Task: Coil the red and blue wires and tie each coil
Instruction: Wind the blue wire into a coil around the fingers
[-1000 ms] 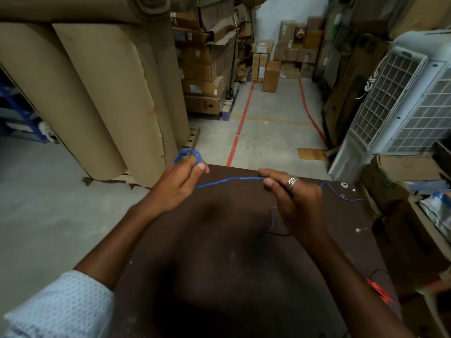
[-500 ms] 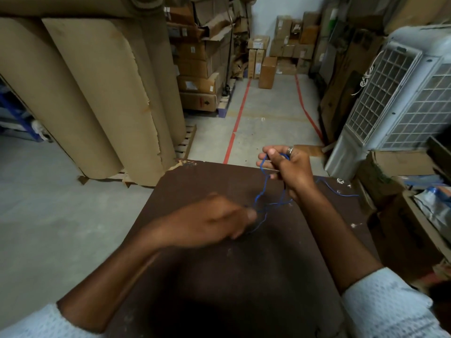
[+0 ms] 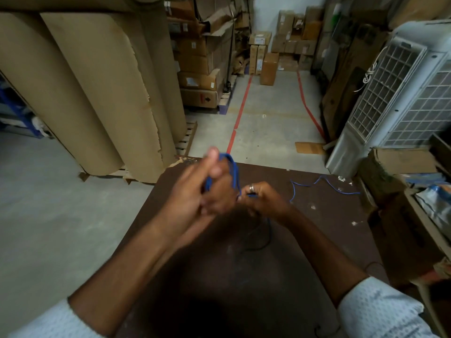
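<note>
Both hands meet above the dark surface [image 3: 317, 240]. The left hand [image 3: 195, 198], low and apart half a second ago, has risen and now grips the blue wire [image 3: 234, 172] coil, loops arching over its fingers. Just right of it, the ringed right hand [image 3: 262, 200] pinches the wire; the loose tail trails further right across the surface.

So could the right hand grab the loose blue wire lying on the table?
Probably yes: the loose blue wire lies uncovered just beyond the right hand, but that hand is pinching wire now.
</note>
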{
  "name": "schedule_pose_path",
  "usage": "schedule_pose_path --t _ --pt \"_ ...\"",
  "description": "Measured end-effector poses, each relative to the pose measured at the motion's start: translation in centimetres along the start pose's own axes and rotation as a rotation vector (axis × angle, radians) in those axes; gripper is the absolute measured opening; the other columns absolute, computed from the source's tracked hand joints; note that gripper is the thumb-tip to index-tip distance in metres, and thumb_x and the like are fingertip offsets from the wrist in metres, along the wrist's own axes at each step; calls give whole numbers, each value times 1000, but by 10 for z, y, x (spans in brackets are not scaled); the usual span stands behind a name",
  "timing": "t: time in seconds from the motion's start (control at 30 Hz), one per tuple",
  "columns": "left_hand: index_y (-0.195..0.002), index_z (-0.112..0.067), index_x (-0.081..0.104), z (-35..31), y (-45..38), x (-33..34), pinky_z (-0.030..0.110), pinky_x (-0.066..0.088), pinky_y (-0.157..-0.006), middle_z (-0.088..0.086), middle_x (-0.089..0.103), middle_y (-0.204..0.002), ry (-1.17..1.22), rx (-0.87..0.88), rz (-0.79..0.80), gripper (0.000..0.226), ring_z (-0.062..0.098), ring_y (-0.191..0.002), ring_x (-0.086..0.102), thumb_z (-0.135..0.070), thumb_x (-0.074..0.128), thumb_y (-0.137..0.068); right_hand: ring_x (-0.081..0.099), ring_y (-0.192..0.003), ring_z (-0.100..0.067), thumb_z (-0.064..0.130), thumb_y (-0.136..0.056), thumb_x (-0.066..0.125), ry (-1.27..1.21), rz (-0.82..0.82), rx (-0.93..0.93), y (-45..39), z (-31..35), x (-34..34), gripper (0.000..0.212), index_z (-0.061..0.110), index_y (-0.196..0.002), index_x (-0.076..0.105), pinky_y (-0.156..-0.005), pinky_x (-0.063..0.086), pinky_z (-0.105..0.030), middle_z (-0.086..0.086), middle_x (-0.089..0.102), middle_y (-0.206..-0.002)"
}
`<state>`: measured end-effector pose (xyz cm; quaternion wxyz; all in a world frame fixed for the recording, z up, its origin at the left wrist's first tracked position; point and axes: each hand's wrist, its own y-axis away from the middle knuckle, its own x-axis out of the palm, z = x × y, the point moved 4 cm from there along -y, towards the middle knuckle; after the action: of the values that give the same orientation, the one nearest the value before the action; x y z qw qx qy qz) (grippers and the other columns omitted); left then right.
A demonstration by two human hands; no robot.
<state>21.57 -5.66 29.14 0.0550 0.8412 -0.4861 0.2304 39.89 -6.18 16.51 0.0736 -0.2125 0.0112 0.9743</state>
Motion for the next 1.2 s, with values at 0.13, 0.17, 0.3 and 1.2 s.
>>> schedule_pose_path --t 0.13,0.17,0.3,1.2 --pt "-85 -20 56 -19 -35 -34 24 35 -53 -6 41 -49 285 194 -103 39 5 -41 38 -33 28 -109 63 -67 5 -2 -98 57 112 161 -180 19 22 28 19 -12 -90 71 -63 43 -4 1 65 -76" --pt "-88 -20 56 -21 -42 -44 23 39 -57 -6 44 -51 321 235 -133 37 5 -44 41 -32 28 -109 63 -75 2 -1 -99 56 129 177 -216 25 28 34 19 -10 -92 72 -69 44 -4 -3 67 -81" --pt "-90 -19 53 -28 -59 -80 23 43 -68 -8 51 -62 233 342 -333 30 8 -57 51 -29 31 -109 65 -87 1 12 -95 66 145 173 -290 44 51 45 11 6 -98 75 -80 47 -9 -4 75 -94" --pt "-65 -22 60 0 -26 -89 31 38 -60 -9 52 -52 -1333 202 -155 66 5 -51 49 -50 16 -105 53 -51 -6 38 -95 65 415 -332 -257 46 163 -58 31 15 -75 68 -53 45 -30 2 60 -57"
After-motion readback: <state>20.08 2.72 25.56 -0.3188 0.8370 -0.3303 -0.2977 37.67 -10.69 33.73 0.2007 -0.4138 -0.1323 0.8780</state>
